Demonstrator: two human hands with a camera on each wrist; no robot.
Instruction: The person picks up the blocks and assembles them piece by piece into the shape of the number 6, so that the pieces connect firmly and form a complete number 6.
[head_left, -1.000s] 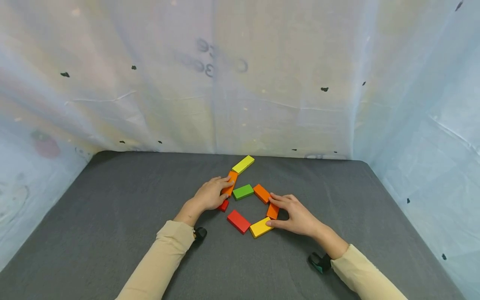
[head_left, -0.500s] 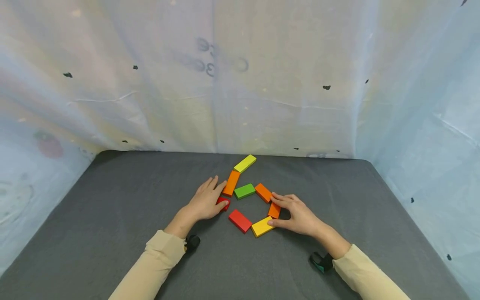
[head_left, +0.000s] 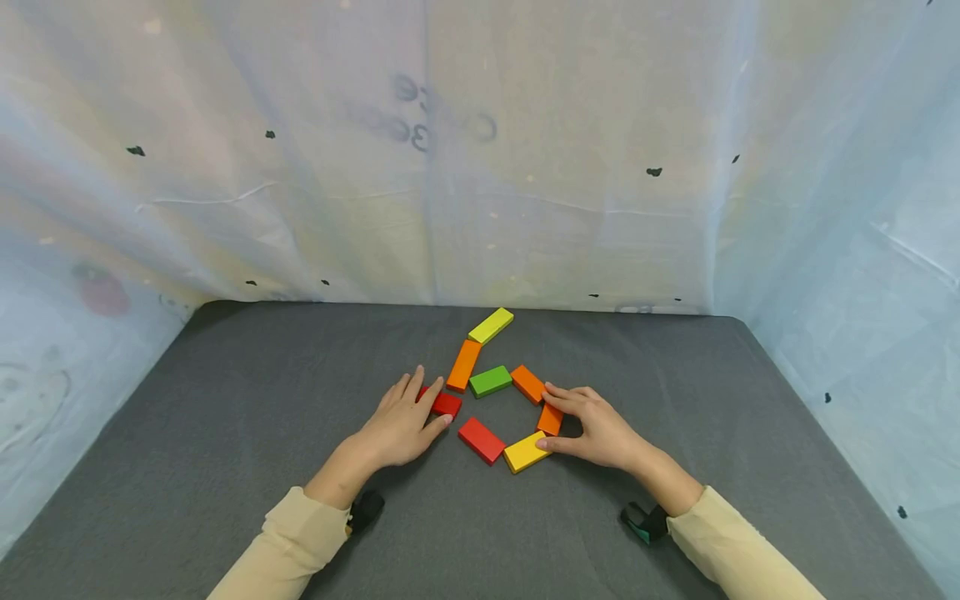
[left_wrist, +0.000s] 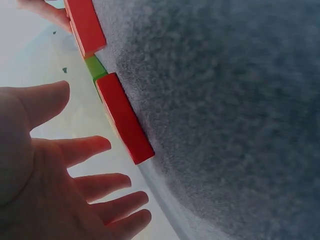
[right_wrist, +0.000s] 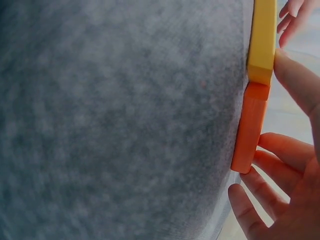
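Observation:
Flat coloured wooden blocks lie in a broken ring on the dark grey table (head_left: 225,467). My left hand (head_left: 393,429), fingers spread and fairly straight, is over the left end of a red block (head_left: 448,404) and partly hides it. In the left wrist view that red block (left_wrist: 125,119) lies beyond the fingers, ungripped. My right hand (head_left: 596,427) rests at the ring's right side, its thumb at the deep-yellow block (head_left: 522,454) and its fingertips by two orange blocks, the lower orange block (head_left: 551,421) and the upper orange block (head_left: 527,383).
A second red block (head_left: 481,440) meets the deep-yellow one at the front. The green block (head_left: 491,381) closes the ring's back. Beyond it, another orange block (head_left: 464,365) and a light-yellow block (head_left: 491,325) run towards the back edge. Pale sheeting (head_left: 525,167) hangs around the table.
My left hand has left the left orange block and drawn back towards the lower left, uncovering that block and more of the red one. The right hand stays nearly in place.

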